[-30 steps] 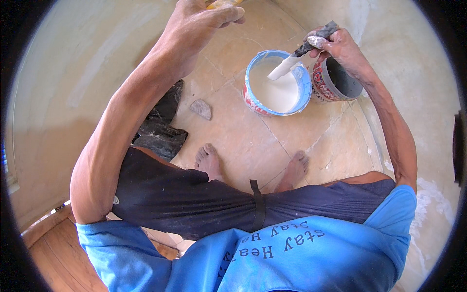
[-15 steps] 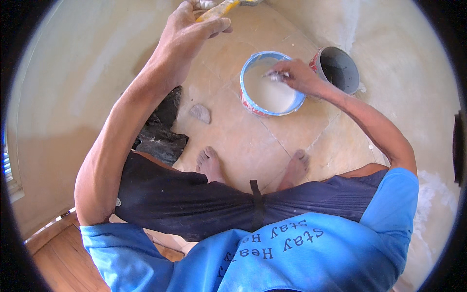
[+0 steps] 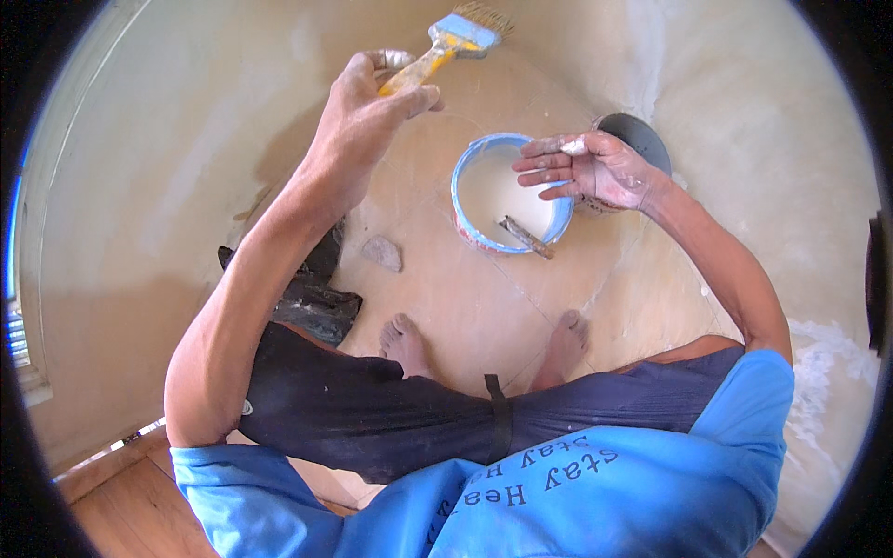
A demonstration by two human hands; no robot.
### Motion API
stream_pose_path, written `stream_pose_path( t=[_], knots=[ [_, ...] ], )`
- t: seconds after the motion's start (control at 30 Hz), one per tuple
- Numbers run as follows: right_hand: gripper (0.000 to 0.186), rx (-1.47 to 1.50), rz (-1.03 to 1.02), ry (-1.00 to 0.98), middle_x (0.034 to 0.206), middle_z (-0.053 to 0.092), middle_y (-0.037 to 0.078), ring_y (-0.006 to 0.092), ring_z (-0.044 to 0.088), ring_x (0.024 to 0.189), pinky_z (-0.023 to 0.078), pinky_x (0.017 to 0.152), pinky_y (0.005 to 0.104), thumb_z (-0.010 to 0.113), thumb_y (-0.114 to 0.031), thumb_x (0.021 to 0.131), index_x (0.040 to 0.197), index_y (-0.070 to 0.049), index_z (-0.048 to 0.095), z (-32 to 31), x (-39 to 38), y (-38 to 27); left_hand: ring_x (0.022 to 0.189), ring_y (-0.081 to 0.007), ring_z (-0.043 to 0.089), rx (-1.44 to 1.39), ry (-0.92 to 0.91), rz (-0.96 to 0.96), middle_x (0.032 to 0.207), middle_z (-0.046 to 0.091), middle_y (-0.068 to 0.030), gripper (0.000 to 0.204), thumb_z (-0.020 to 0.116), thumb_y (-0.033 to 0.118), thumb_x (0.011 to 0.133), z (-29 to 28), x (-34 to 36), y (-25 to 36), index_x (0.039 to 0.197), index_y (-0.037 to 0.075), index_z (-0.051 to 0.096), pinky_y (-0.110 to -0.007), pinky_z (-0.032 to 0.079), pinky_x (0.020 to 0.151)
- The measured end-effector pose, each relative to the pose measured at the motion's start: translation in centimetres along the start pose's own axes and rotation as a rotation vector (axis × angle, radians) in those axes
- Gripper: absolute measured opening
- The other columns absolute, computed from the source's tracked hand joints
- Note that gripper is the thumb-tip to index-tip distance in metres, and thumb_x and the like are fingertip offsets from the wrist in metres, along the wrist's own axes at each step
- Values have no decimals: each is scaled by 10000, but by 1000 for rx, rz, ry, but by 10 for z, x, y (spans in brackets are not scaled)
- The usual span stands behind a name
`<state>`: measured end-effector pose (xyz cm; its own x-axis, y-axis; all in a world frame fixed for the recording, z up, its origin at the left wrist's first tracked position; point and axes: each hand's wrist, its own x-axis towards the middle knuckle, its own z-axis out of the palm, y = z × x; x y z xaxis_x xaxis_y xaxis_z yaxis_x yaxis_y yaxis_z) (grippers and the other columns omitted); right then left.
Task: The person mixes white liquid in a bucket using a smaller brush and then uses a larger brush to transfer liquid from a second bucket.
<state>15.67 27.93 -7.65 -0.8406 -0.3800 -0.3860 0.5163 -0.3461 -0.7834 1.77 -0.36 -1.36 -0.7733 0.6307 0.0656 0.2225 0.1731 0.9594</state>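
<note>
In the head view, my left hand (image 3: 363,121) is closed around the yellow handle of a wide brush (image 3: 463,35) with a blue ferrule and pale bristles, held up at the top. My right hand (image 3: 600,172) is open, palm showing and white-smeared, over the right side of a bucket with a blue rim (image 3: 468,153) holding creamy white liquid. A dark, paint-coated stick (image 3: 524,234) leans in the liquid against that bucket's front right rim. Behind my right hand stands a grey bucket (image 3: 633,135), partly hidden by it.
A crumpled black plastic sheet or bag (image 3: 316,307) lies on the tiled floor (image 3: 493,298) left of my bare feet, with a grey stone-like piece (image 3: 381,253) beside it. Pale walls (image 3: 130,205) rise close on both sides. A wooden surface (image 3: 130,502) shows at lower left.
My right hand lowered the stick into the blue-rimmed bucket, let it go and opened. More of the brush in my left hand has come into view, and the buckets appear lower in the picture.
</note>
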Motion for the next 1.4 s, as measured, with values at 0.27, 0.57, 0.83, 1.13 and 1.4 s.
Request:
stream_pose_path(
  t=[0.27, 0.57, 0.83, 1.13, 1.4],
  knots=[
    [555, 81, 7, -15, 1389, 510, 218, 318, 516, 1279, 453, 1024, 421, 355, -348, 1006, 1365, 60, 464, -4, 0, 4, 1035, -155, 604, 30, 28, -33, 1039, 624, -109, 460, 648, 244, 899, 0, 0, 4, 1209, -56, 487, -290, 432, 974],
    [333, -474, -155, 194, 1113, 688, 127, 195, 678, 973, 560, 808, 299, 658, -214, 929, 1174, 10, 648, -5, -9, 8, 983, -155, 540, -91, 35, -67, 992, 589, -83, 529, 715, 234, 817, 4, 2, 4, 1206, -48, 496, -276, 405, 930],
    [213, -1065, 28, 699, 888, 706, 77, 146, 678, 781, 548, 660, 285, 581, -139, 919, 1035, -1, 695, -137, -65, -60, 992, -158, 588, -130, 82, -144, 1065, 584, -110, 445, 649, 180, 879, -1, 1, 10, 1215, -58, 481, -298, 432, 965],
    [249, -1868, 520, 592, 959, 704, 231, 307, 722, 816, 572, 710, 449, 543, -83, 803, 939, 35, 714, -205, -13, 17, 1029, -171, 574, -151, 89, -252, 1078, 564, -112, 388, 616, 126, 921, 1, 1, 7, 1221, -43, 436, -327, 426, 1012],
    [330, -752, 458, 658, 1036, 678, 268, 330, 720, 816, 630, 576, 404, 465, -82, 859, 995, 156, 649, -193, -16, 6, 1021, -163, 576, -180, 103, -308, 1028, 567, -92, 369, 611, 116, 928, 2, 0, -6, 1221, -24, 435, -332, 427, 1017]
  ],
)
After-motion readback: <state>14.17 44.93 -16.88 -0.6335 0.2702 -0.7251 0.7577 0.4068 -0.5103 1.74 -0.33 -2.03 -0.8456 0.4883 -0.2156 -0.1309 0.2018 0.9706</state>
